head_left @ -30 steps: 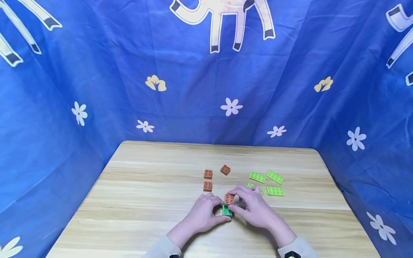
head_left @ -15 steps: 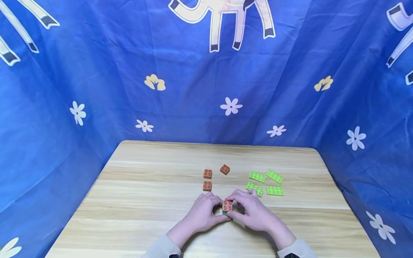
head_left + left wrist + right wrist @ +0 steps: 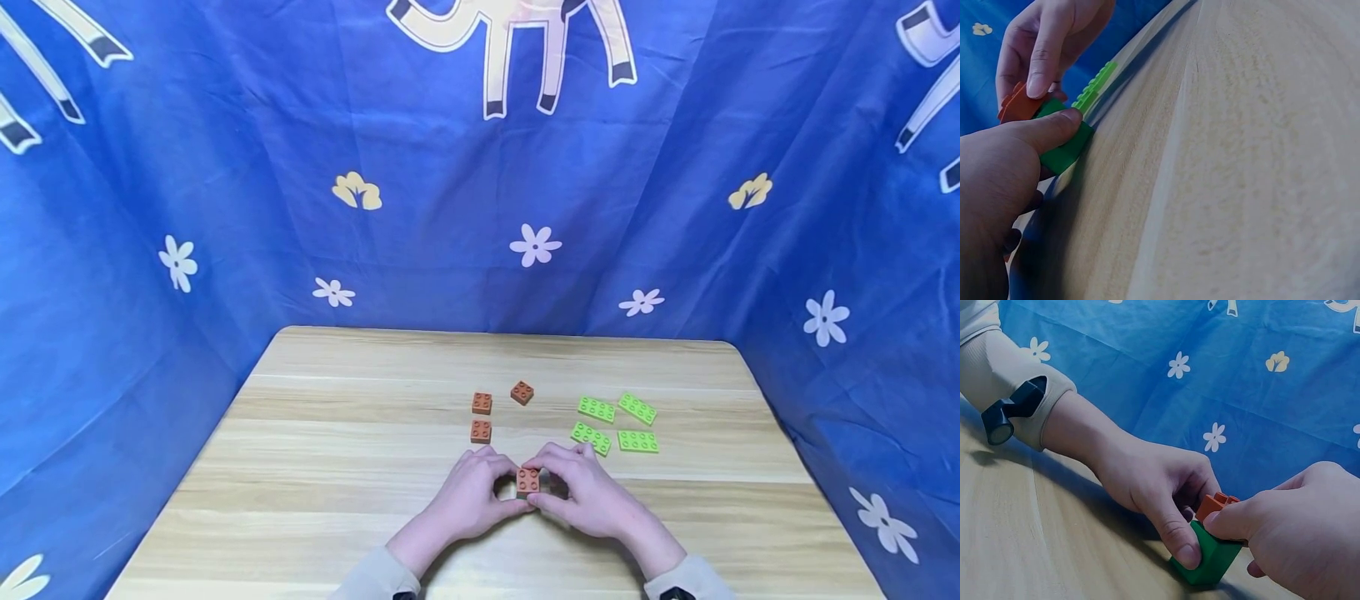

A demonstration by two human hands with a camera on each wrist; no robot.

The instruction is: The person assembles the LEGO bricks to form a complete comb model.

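In the head view my left hand (image 3: 471, 496) and right hand (image 3: 588, 493) meet at the front middle of the table. The left pinches a dark green toy brick (image 3: 1217, 555) between thumb and fingers, low over the wood. On top of it sits a reddish-brown four-stud brick (image 3: 528, 480), which my right thumb and fingers grip by its sides. From the left wrist camera, the brown brick (image 3: 1021, 107) lies against the green brick (image 3: 1063, 150). Most of the green one is hidden in the head view.
Beyond the hands lie three loose brown bricks, such as the nearest brown brick (image 3: 481, 432). Several flat lime-green bricks lie to the right, one of them a lime brick (image 3: 637, 442) near the right hand. A blue patterned cloth (image 3: 435, 250) surrounds the wooden table (image 3: 315, 467).
My right hand has brought the brown brick down and slightly left onto the green brick, covering its studs. The left hand has stayed around the green brick.
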